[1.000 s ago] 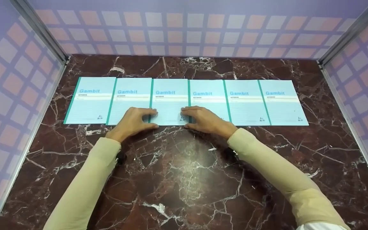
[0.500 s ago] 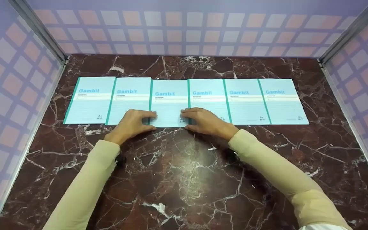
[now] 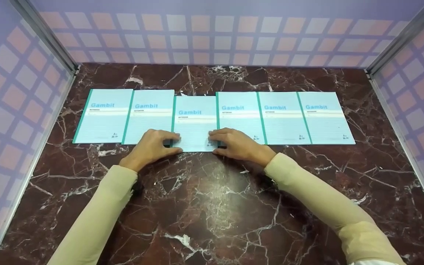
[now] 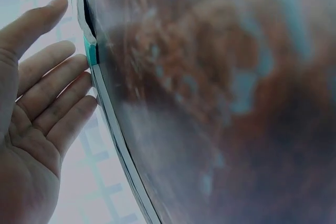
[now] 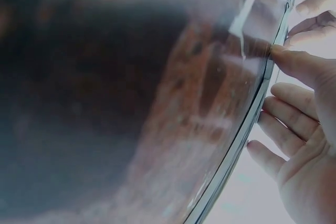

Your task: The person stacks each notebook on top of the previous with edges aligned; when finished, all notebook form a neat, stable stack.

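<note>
Several pale blue notebooks with green spines lie in a row in the head view. The middle notebook (image 3: 196, 127) sits lower than its neighbours, with its near edge sticking out towards me. At its left side my left hand (image 3: 153, 144) rests with fingertips on the cover edge and the thumb near the bottom corner. Mirroring it, my right hand (image 3: 239, 144) touches the right side, partly over the adjoining notebook (image 3: 239, 117). Both wrist views show fairly straight, spread fingers against the edges of the notebooks; the left palm (image 4: 26, 156) and right palm (image 5: 310, 187) are bare.
Two notebooks (image 3: 105, 121) (image 3: 153, 110) lie left of the middle one; others (image 3: 282, 121) (image 3: 328, 121) continue to the right. The dark red marbled table (image 3: 212, 206) is bounded by checkered panels (image 3: 212, 33) at the back and both sides.
The middle notebook has slid towards me, out of line with the row, and both hands have moved slightly nearer along with it. The other notebooks stay in place.
</note>
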The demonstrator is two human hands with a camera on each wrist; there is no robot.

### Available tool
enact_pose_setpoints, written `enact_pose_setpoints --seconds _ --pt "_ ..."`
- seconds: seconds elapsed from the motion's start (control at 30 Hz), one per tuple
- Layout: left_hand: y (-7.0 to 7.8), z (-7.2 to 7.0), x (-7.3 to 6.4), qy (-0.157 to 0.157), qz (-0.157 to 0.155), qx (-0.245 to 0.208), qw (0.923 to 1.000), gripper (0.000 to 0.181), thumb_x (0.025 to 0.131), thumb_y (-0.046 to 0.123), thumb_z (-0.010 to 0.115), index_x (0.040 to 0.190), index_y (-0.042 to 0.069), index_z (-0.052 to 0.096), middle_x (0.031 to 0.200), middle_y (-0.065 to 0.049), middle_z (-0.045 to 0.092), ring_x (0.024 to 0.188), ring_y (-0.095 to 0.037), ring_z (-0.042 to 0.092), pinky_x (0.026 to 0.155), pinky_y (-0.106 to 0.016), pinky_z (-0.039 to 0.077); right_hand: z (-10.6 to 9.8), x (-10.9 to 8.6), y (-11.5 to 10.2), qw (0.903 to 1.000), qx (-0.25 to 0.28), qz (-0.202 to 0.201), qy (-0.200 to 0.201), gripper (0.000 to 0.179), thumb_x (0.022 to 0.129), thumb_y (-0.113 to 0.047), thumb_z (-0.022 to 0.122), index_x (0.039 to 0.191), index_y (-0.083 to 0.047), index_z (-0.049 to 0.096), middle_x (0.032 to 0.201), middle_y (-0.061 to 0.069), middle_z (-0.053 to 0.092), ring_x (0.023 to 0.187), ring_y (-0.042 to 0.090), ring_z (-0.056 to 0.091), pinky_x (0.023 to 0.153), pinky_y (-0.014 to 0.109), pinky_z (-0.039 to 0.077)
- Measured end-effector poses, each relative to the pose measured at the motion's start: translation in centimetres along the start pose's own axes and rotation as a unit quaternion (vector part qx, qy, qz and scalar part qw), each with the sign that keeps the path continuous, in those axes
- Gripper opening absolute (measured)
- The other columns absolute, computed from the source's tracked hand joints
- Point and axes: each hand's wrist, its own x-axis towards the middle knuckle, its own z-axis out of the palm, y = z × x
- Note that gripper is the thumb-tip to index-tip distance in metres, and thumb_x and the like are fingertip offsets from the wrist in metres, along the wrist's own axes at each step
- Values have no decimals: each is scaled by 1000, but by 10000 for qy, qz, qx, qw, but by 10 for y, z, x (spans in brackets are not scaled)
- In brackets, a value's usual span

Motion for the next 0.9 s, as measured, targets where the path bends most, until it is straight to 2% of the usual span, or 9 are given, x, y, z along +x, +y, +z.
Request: enact_pose_setpoints --seconds 0.23,0.37,0.47,0.6,0.7,0.8,0.9 --pt "4 2 -5 149 48 53 9999 35 86 10 90 117 -3 79 119 -19 76 113 -39 72 102 -51 57 0 -4 -5 10000 -30 -36 -31 46 99 -19 78 137 5 67 149 22 59 137 39 57 118 47 43" --pt "7 3 -10 365 -48 104 9993 31 87 6 88 116 -4 79 114 -19 77 107 -38 73 98 -50 59 -1 -6 -7 10000 -17 -81 -40 46 99 -19 78 136 5 67 148 21 60 136 39 57 118 47 43" --pt "8 3 -15 605 -240 95 9978 26 90 4 86 113 -4 79 109 -19 77 99 -36 75 90 -49 62 -1 -7 -7 9999 12 -118 -46 46 98 -18 79 136 5 67 148 21 60 137 38 57 119 46 43" --pt "11 3 -22 814 -660 16 9945 20 91 4 84 109 -3 81 103 -17 78 90 -33 76 82 -48 64 0 -9 -7 9999 78 -118 -82 47 98 -18 80 137 4 67 149 20 60 137 37 57 119 45 42" --pt "14 3 -27 907 -954 -22 9913 17 91 3 84 107 -3 81 99 -17 79 87 -33 76 80 -49 63 0 -10 -7 9997 177 -105 -151 48 98 -20 80 138 3 66 149 20 59 138 37 57 120 45 41" --pt "18 5 -29 1049 -1121 35 9881 17 90 3 85 105 -3 82 98 -17 79 83 -32 76 78 -48 63 -1 -12 -6 9992 335 -95 -207 50 97 -19 80 140 2 65 151 19 58 139 37 56 121 45 40" --pt "23 7 -31 1181 -1265 151 9848 15 89 3 85 103 0 84 97 -16 80 63 -25 69 62 -39 58 -3 -13 -4 9982 532 -103 -241 51 96 -16 81 141 2 65 152 19 57 140 36 55 121 44 39"
